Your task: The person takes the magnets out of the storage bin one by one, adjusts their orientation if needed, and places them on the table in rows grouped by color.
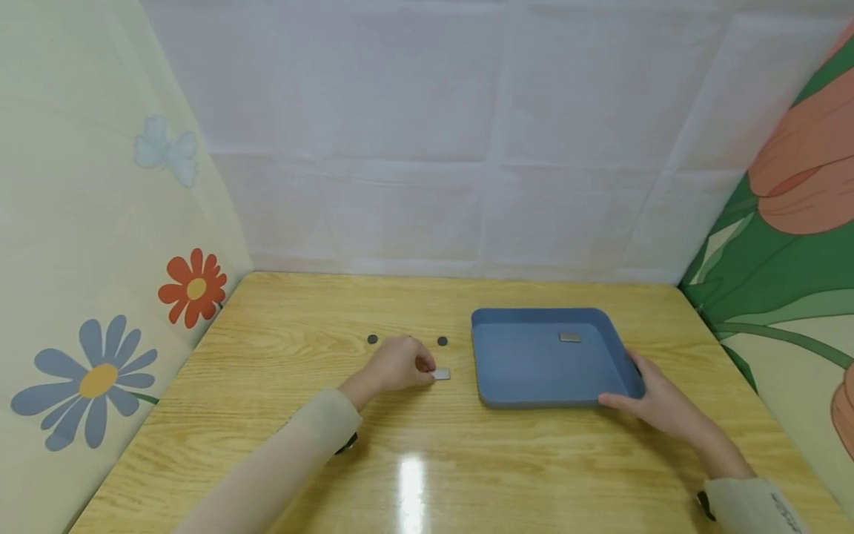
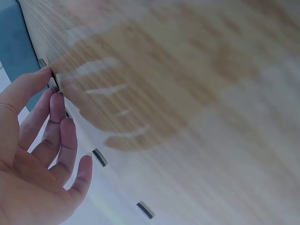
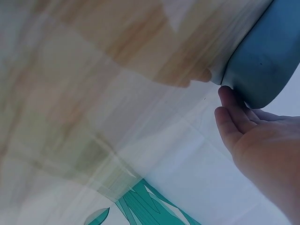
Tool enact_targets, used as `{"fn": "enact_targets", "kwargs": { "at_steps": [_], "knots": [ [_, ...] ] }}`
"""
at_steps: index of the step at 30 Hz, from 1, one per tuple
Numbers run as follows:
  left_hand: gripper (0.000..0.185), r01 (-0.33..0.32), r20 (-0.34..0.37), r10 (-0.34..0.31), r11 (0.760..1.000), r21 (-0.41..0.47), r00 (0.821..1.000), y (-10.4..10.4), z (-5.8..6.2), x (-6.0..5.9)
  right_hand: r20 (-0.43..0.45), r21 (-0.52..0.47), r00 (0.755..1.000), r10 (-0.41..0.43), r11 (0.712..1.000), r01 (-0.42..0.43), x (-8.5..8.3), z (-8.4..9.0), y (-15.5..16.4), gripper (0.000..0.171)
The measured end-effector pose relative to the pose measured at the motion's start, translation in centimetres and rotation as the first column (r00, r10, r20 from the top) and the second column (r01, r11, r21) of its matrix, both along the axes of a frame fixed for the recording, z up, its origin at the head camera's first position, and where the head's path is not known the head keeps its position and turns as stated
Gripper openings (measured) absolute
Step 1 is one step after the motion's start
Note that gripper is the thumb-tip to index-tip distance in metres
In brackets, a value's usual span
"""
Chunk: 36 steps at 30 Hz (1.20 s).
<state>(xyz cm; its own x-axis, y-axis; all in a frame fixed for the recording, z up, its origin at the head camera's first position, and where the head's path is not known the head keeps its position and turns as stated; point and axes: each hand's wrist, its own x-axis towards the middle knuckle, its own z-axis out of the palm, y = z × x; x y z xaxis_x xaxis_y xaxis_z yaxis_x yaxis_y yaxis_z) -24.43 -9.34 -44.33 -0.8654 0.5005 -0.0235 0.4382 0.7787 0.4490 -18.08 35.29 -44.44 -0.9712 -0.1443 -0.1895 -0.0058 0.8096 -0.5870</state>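
While my right hand [image 1: 667, 404] steadies the tray [image 1: 534, 371], my left hand [image 1: 400, 363] pinches the small flat tile [image 1: 442, 374] on the table [image 1: 267, 415]; thin, stiff, probably slippery, so I grip its edges.

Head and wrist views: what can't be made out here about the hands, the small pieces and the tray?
- Left hand and the silver piece: head view is too small to show a pinch; in the left wrist view only its edge shows between fingertips.
- Two dark discs: too small to identify.
- Right hand at the tray: its fingertips are hidden behind the tray corner.
- Piece in the tray: too small.
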Motion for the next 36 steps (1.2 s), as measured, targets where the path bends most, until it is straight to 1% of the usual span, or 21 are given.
{"fn": "enact_targets", "kwargs": {
  "at_steps": [8, 13, 17, 20, 22, 26, 32, 36],
  "knots": [
    [0.008, 0.003, 0.001, -0.003, 1.0, -0.01, 1.0, 0.1, 0.3, 0.0, 0.004, -0.001, 1.0, -0.003, 1.0, 0.003, 0.1, 0.0, 0.0, 0.119],
    [0.01, 0.012, -0.033, -0.013, 0.999, -0.041, 0.999, 0.1, 0.5, -0.2, 0.005, -0.002, 1.0, 0.0, 1.0, 0.0, 0.0, 0.1, 0.0, 0.119],
    [0.016, 0.018, -0.064, -0.021, 0.999, -0.036, 0.998, 0.4, 1.1, -0.5, 0.0, -0.007, 1.0, 0.003, 1.0, -0.003, 0.1, 0.2, -0.1, 0.118],
    [0.02, 0.018, -0.075, -0.021, 0.999, -0.038, 0.997, 0.8, 1.8, -0.8, -0.007, -0.012, 1.0, 0.004, 1.0, -0.004, 0.1, 0.2, -0.1, 0.118],
    [0.022, 0.019, -0.078, -0.023, 0.999, -0.046, 0.997, 1.3, 2.4, -1.0, -0.008, -0.016, 1.0, 0.003, 1.0, -0.004, 0.1, 0.1, -0.1, 0.118],
    [0.023, 0.042, -0.089, -0.047, 0.998, -0.053, 0.995, 2.6, 3.5, -1.4, -0.002, -0.017, 1.0, 0.0, 1.0, 0.0, 0.2, 0.0, 0.1, 0.119],
    [0.019, 0.092, -0.153, -0.099, 0.994, -0.056, 0.983, 5.1, 4.8, -2.0, 0.007, -0.026, 1.0, -0.003, 1.0, 0.003, 0.1, 0.0, 0.1, 0.119],
    [0.019, 0.117, -0.169, -0.126, 0.991, -0.06, 0.978, 6.9, 5.6, -2.5, 0.005, -0.034, 1.0, 0.004, 0.999, -0.003, 0.0, 0.0, 0.0, 0.119]
  ]
}}
